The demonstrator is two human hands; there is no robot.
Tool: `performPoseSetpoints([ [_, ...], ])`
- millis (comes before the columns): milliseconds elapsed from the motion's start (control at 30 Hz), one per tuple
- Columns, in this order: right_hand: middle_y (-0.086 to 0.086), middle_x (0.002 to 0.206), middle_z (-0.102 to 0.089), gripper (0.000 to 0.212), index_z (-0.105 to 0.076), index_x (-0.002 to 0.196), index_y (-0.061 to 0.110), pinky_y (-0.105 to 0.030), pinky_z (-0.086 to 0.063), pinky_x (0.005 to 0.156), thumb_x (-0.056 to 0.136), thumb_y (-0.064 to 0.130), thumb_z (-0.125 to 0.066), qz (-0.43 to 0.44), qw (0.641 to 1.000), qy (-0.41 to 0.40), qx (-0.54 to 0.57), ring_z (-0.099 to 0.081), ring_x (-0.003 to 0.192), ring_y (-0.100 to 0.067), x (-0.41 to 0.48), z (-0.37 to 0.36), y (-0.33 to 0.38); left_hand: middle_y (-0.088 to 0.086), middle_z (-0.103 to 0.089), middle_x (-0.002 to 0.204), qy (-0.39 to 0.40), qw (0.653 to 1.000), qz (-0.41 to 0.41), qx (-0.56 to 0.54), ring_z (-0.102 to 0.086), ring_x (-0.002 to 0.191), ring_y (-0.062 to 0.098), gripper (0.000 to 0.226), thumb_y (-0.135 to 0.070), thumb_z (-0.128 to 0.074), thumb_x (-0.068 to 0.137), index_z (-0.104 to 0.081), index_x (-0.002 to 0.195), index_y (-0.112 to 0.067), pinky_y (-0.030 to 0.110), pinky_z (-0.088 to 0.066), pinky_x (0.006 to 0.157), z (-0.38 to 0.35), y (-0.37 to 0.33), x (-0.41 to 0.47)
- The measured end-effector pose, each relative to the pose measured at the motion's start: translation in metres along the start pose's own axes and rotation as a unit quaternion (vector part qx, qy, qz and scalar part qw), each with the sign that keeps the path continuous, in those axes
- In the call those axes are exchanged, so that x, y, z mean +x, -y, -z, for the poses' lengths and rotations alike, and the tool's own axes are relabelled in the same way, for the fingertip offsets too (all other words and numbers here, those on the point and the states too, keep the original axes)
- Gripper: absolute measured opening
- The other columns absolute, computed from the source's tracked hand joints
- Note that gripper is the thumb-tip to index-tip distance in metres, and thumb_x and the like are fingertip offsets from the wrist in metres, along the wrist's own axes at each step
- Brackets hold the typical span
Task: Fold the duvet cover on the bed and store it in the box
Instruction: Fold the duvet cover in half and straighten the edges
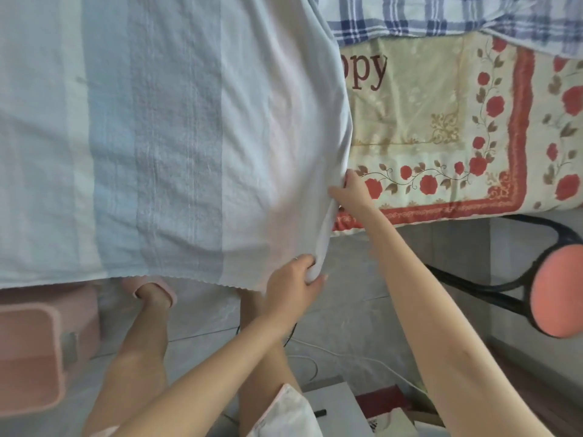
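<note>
The person stands close at the side of the bed [426, 127], and the striped pale-blue duvet cover [176, 137] fills the left half of the view. It is spread wide, and its scalloped hem hangs lower than the bed's edge, in front of the person's legs. It is not yet in any box.

Both hands are on the cover's right side edge. The left hand [295, 279] is curled round the bottom corner, with a small bunch of cloth closed inside the fingers. The right hand [351, 192] is further up the same edge and pinches it between thumb and fingers. I think the two grips on one edge are there to keep that side straight and tight, so it can be carried across as one clean line for a fold. Holding the corner itself also keeps the hem off the floor [347, 310].

The flowered red-and-cream bed cover lies open to the right, which gives free room to lay the cloth down. A pink storage box [28, 351] waits on the floor at the person's left, probably the place for the folded cover. Folding seems only at its beginning.
</note>
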State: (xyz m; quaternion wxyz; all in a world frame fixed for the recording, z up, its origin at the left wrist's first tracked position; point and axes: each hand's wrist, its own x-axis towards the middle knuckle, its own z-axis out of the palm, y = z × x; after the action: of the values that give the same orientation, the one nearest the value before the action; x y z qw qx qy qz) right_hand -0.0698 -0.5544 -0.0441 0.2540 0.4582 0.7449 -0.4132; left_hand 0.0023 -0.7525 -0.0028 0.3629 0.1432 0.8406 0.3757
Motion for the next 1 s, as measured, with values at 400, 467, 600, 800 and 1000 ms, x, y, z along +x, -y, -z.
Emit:
performPoseSetpoints([
  [400, 0.003, 0.063, -0.046, 0.057, -0.024, 0.138, 0.001, -0.031, -0.034, 0.055, 0.086, 0.012, -0.044, 0.16, 0.972, -0.154, 0.073, -0.046, 0.055, -0.015, -0.095, -0.122, 0.21, -0.009, -0.039, 0.055, -0.181, 0.944, 0.099, -0.257, -0.034, 0.052, 0.004, 0.043, -0.034, -0.074, 0.064, -0.045, 0.061, -0.002, 0.018, -0.026, 0.049, 0.219, 0.094, -0.037],
  [467, 0.006, 0.064, -0.045, 0.076, -0.002, 0.148, 0.002, -0.031, -0.033, 0.057, 0.087, 0.015, -0.045, 0.18, 0.972, -0.147, 0.023, -0.046, 0.058, -0.015, -0.113, -0.157, 0.263, -0.002, -0.039, 0.057, -0.236, 0.927, 0.107, -0.271, -0.035, 0.054, 0.007, 0.044, -0.027, -0.078, 0.067, -0.045, 0.065, 0.002, 0.021, -0.027, 0.05, 0.266, 0.113, -0.052],
  [600, 0.002, 0.067, -0.053, 0.093, 0.02, 0.147, 0.006, -0.03, -0.036, 0.056, 0.083, 0.016, -0.046, 0.254, 0.959, -0.121, -0.038, -0.052, 0.061, -0.02, -0.151, -0.245, 0.373, -0.004, -0.042, 0.061, -0.373, 0.871, 0.118, -0.298, -0.037, 0.052, 0.004, 0.033, -0.003, -0.075, 0.075, -0.044, 0.069, -0.013, 0.014, -0.032, 0.048, 0.374, 0.156, -0.084],
  [800, 0.003, 0.061, -0.044, 0.089, 0.012, 0.151, 0.022, -0.029, -0.029, 0.047, 0.082, 0.01, -0.044, 0.398, 0.904, -0.044, -0.151, -0.043, 0.05, -0.017, -0.201, -0.423, 0.517, -0.005, -0.057, 0.077, -0.513, 0.79, 0.137, -0.307, -0.053, 0.063, 0.0, 0.023, -0.012, -0.076, 0.076, -0.057, 0.084, -0.023, 0.015, -0.043, 0.059, 0.529, 0.287, -0.128],
  [1000, 0.001, 0.067, -0.046, 0.072, 0.001, 0.152, 0.015, -0.031, -0.037, 0.056, 0.094, 0.016, -0.041, 0.413, 0.87, 0.127, -0.236, -0.048, 0.06, -0.019, -0.172, -0.597, 0.578, -0.005, -0.055, 0.071, -0.578, 0.73, 0.217, -0.291, -0.05, 0.063, 0.009, 0.015, -0.015, -0.072, 0.081, -0.062, 0.092, -0.01, 0.01, -0.038, 0.056, 0.608, 0.449, -0.11],
])
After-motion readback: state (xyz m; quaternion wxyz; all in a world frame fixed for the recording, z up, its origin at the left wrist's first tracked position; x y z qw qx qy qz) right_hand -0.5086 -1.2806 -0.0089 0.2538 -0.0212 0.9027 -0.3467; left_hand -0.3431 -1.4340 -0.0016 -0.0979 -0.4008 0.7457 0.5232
